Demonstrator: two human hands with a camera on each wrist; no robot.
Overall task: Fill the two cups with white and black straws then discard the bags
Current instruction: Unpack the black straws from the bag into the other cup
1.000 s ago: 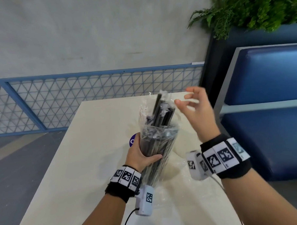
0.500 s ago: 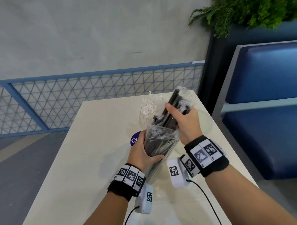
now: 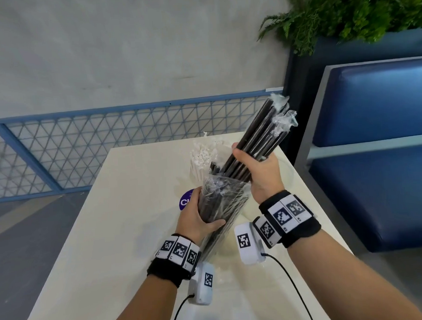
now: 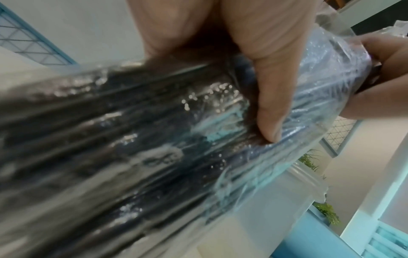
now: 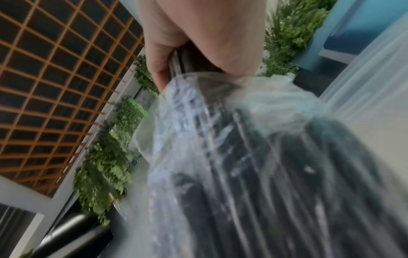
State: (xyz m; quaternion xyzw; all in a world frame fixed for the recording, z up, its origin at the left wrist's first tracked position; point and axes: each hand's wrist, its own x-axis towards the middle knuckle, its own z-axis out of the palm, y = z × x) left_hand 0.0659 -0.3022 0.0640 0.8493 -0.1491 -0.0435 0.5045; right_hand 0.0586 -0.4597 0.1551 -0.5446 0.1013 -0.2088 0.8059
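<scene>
- The black straws (image 3: 255, 143) are up in the air over the tabletop (image 3: 106, 227), a long bundle slanting up and to the right, its lower part inside the clear bag (image 3: 221, 207).
- The right hand (image 3: 259, 172) is clenched round the bundle just above the bag's open mouth; bits of thin clear wrapping cling to the straw tips at the top.
- The left hand (image 3: 198, 216) is wrapped round the bag itself, thumb across the front; the left wrist view shows that thumb pressed into the crinkled plastic over the dark straws.
- Just behind the bag, the white straws (image 3: 200, 160) stand upright, ends fanned out; what holds them is mostly hidden.
- A round purple sticker (image 3: 185, 200) peeks out beside the left hand.
- Both wrists carry black bands with coded tags, cables trailing to the near edge.
- Beyond: a blue mesh railing (image 3: 107, 145), a blue bench (image 3: 373, 133) to the right, and green ferns (image 3: 358, 10) above it.
</scene>
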